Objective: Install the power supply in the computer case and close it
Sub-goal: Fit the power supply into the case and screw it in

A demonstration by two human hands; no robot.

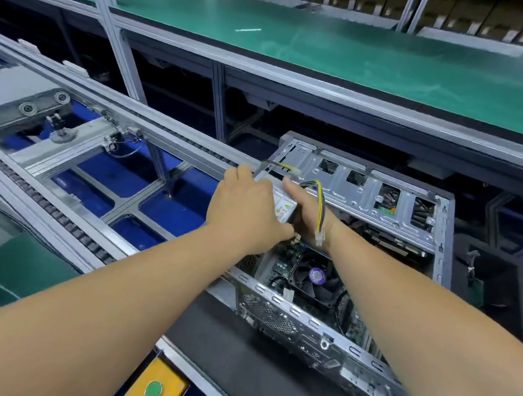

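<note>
My left hand [247,209] and right hand [307,211] both grip the power supply [281,203] over the far-left corner of the open computer case [331,333]; its yellow-black cable [319,207] apparently drapes over my right wrist.

Green-topped bench [340,46], roller conveyor rail [54,212], perhaps a green pushbutton [153,390].
</note>
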